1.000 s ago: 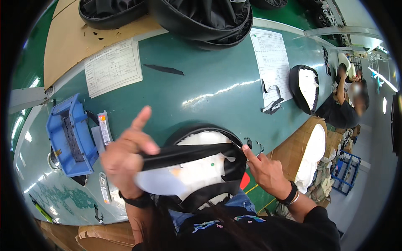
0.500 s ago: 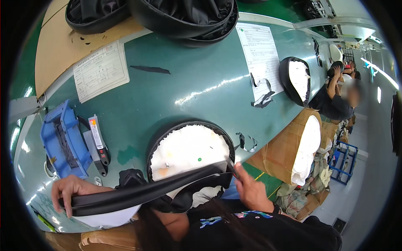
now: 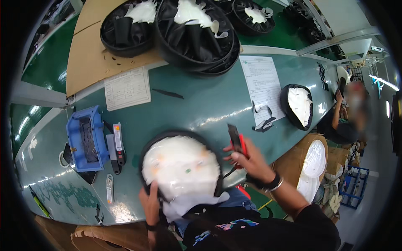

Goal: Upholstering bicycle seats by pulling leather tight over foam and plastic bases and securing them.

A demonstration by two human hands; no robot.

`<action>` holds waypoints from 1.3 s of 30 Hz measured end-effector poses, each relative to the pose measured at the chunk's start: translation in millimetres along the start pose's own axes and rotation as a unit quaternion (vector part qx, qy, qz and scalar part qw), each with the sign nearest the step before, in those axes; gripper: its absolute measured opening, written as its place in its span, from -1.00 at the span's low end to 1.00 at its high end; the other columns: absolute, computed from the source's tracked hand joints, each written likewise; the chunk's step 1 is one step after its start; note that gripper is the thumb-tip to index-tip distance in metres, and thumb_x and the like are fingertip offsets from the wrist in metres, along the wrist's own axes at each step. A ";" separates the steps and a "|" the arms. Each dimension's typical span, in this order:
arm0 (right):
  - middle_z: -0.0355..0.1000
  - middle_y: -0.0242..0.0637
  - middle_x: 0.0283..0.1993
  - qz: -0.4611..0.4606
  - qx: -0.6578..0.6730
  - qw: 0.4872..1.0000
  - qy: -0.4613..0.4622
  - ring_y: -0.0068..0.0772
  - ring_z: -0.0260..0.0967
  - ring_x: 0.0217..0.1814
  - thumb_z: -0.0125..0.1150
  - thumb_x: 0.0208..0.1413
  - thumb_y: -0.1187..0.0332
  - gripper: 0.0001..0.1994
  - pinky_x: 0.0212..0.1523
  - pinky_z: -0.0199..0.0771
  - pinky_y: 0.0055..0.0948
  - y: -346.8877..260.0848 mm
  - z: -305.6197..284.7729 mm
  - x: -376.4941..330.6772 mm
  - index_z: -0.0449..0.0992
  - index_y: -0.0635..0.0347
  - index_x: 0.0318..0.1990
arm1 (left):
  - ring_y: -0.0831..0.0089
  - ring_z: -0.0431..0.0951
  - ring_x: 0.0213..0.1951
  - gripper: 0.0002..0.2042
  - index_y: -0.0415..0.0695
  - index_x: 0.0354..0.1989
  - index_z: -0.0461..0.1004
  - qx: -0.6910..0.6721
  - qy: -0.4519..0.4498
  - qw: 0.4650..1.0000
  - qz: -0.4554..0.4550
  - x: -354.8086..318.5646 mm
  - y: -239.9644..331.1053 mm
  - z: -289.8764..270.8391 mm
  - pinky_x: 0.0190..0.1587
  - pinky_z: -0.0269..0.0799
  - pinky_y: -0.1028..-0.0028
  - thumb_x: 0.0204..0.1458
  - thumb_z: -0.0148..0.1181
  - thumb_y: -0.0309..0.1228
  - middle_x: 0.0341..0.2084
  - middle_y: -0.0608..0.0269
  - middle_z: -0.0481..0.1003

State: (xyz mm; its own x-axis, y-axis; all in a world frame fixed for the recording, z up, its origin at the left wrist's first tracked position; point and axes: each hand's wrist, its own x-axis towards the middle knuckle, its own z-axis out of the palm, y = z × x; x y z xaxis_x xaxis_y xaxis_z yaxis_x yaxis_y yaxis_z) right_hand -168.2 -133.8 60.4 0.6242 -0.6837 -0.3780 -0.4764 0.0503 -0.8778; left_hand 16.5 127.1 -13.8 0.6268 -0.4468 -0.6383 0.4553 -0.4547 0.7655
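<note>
A round white padded piece (image 3: 180, 165) with a black leather-like cover around its rim lies at the table's near edge, slightly blurred. My left hand (image 3: 151, 205) grips its lower left rim, thumb on the white face and the other fingers partly hidden below. A pale, floppy strip of material (image 3: 188, 206) hangs along its near side. To the right of the piece, my right hand (image 3: 257, 165) is closed around a red and black utility knife (image 3: 242, 145), raised with the blade pointing up and away. A dark strip of scrap dangles by the right hand.
At left stand a blue bin (image 3: 101, 138) holding dark scraps and several cutter tools (image 3: 119, 146). Stacked black covers (image 3: 192, 62) sit at the far side. A second white-faced piece (image 3: 284, 106) rests near printed sheets (image 3: 261, 73). A co-worker (image 3: 341, 121) is at right beside cardboard boxes.
The long black strip of cover is off the piece's face and out of my left hand, which now grips the rim. My right hand has lifted the knife up and away.
</note>
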 end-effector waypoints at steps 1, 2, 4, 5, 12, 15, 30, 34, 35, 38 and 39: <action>0.40 -0.29 -0.24 -0.029 0.009 0.999 -0.012 -0.57 0.38 -0.41 0.12 0.14 0.39 -0.61 -0.42 0.42 -0.56 -13.9 -18.5 23.9 0.27 0.28 0.10 | 0.34 0.47 -0.13 -0.43 -0.44 0.10 0.28 0.002 0.147 0.987 -0.071 -19.7 -18.1 -9.5 -0.03 0.37 0.40 0.14 0.15 -0.13 -0.10 0.07 0.48; 0.40 -0.31 -0.30 -0.050 -0.051 0.995 0.067 -0.58 0.34 -0.47 0.18 0.12 0.34 -0.57 -0.46 0.39 -0.54 -20.4 -46.3 51.6 0.28 0.29 0.12 | 0.35 0.49 -0.20 -0.53 -0.35 0.01 0.35 -0.145 0.140 0.978 -0.048 -38.5 -38.7 -26.3 -0.08 0.40 0.43 0.16 0.10 -0.14 -0.11 0.11 0.48; 0.34 -0.37 -0.46 -0.060 -0.106 0.974 0.192 -0.64 0.27 -0.57 0.26 0.06 0.33 -0.52 -0.56 0.32 -0.53 -8.1 -107.0 129.0 0.30 0.31 0.12 | 0.37 0.50 -0.27 -0.63 -0.26 -0.08 0.41 -0.289 0.138 0.947 -0.027 -49.4 -63.5 -43.5 -0.14 0.43 0.47 0.18 0.05 -0.15 -0.12 0.15 0.49; 0.35 -0.35 -0.45 -0.093 -0.075 0.974 0.193 -0.67 0.26 -0.59 0.23 0.05 0.36 -0.56 -0.58 0.29 -0.54 -7.8 -131.5 168.3 0.34 0.29 0.08 | 0.36 0.50 -0.28 -0.63 -0.25 -0.09 0.42 -0.256 0.138 0.957 -0.019 -55.4 -72.1 -51.7 -0.16 0.42 0.46 0.18 0.05 -0.15 -0.14 0.15 0.49; 0.37 -0.25 -0.22 -0.062 0.215 0.936 0.273 -0.33 0.38 -0.44 0.32 0.01 0.32 -0.56 -0.43 0.56 -0.35 15.5 -227.2 372.6 0.30 0.16 0.03 | 0.34 0.47 -0.36 -0.68 -0.22 -0.21 0.44 -0.023 0.111 0.993 0.025 -57.1 -92.9 -56.9 -0.24 0.40 0.39 0.17 0.03 -0.17 -0.30 0.15 0.49; 0.35 -0.21 -0.16 -0.052 0.232 0.917 0.321 -0.18 0.39 -0.42 0.29 0.01 0.37 -0.62 -0.45 0.60 -0.24 15.0 -216.9 410.4 0.33 0.15 -0.02 | 0.33 0.46 -0.40 -0.69 -0.21 -0.26 0.45 0.088 0.109 0.990 0.029 -61.4 -95.5 -60.0 -0.28 0.39 0.36 0.17 0.02 -0.17 -0.36 0.15 0.48; 0.23 -0.50 -0.34 -0.039 -0.095 0.951 0.290 -0.70 0.14 -0.39 0.17 0.01 0.46 -0.72 -0.43 0.20 -0.64 74.6 -202.2 6.4 0.32 0.15 -0.10 | 0.41 0.60 -0.30 -0.76 -0.32 -0.18 0.45 0.043 0.005 0.999 -0.028 -65.1 -4.7 4.8 -0.20 0.53 0.44 0.19 0.07 -0.35 -0.35 0.15 0.52; 0.39 -0.38 -0.27 -0.021 -0.099 0.993 0.056 -0.55 0.30 -0.29 0.25 0.03 0.42 -0.69 -0.27 0.41 -0.45 83.5 -113.5 -44.1 0.38 0.21 -0.06 | 0.25 0.30 0.21 -0.49 -0.22 0.31 0.07 -0.138 -0.063 0.986 0.073 -53.4 11.4 67.5 0.24 0.18 0.31 0.27 -0.07 -0.23 0.17 0.01 0.30; 0.45 -0.27 -0.26 -0.007 -0.100 0.995 0.014 -0.45 0.40 -0.32 0.25 0.02 0.41 -0.70 -0.23 0.43 -0.43 79.3 -90.3 -46.0 0.40 0.24 -0.08 | 0.25 0.30 0.21 -0.49 -0.22 0.31 0.07 -0.136 -0.056 0.987 0.069 -51.8 7.0 70.6 0.24 0.18 0.31 0.27 -0.07 -0.23 0.17 0.01 0.30; 0.50 -0.11 -0.07 -0.189 -0.176 0.960 -0.106 0.00 0.49 -0.18 0.25 -0.02 0.43 -0.67 -0.15 0.47 -0.27 92.7 -51.9 -35.0 0.41 0.19 -0.06 | 0.31 0.28 0.21 -0.52 -0.26 0.31 0.05 -0.133 0.067 0.988 0.032 -52.0 -3.3 67.6 0.23 0.16 0.38 0.27 -0.06 -0.35 0.20 0.05 0.26; 0.50 -0.13 -0.05 -0.223 -0.179 0.949 -0.130 0.02 0.49 -0.16 0.25 -0.02 0.42 -0.66 -0.14 0.47 -0.25 92.5 -41.9 -29.7 0.40 0.18 -0.05 | 0.34 0.27 0.20 -0.53 -0.28 0.30 0.05 -0.132 0.114 0.984 0.020 -55.2 -11.7 61.5 0.23 0.16 0.40 0.27 -0.06 -0.38 0.21 0.06 0.25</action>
State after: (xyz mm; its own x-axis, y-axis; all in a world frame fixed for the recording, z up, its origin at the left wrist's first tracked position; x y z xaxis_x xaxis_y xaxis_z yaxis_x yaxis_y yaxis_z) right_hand -256.8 -139.3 2.7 0.9229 -0.3738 -0.0926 -0.2797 -0.4852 -0.8284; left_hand -62.3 109.6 7.4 0.7596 -0.2614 -0.5956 0.5572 -0.2109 0.8032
